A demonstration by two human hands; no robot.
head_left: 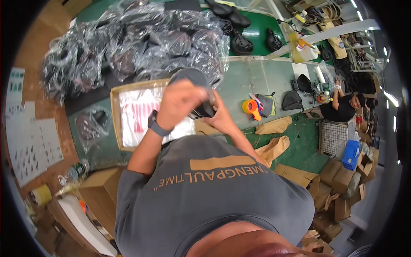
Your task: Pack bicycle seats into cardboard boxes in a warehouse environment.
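Note:
A dark bicycle saddle (190,77) is held up over the bench in front of my chest, its black underside partly showing between my hands. My right hand (222,118) is closed round its near right side, thumb and fingers against the edge. Over the saddle's near left part is my left hand (180,103), with a dark watch on the wrist. Its fingers are smeared by motion, so their grip is unclear. Just left of the saddle, an open cardboard box (114,115) holds white plastic bags (141,113) with red print.
Many plastic-wrapped saddles (150,47) crowd the bench's far left. Bare black saddles (242,43) lie beyond. To the right are an orange tape dispenser (252,109) and further saddle parts (293,100). A co-worker (342,107) sits far right; cardboard boxes (336,175) are stacked nearer.

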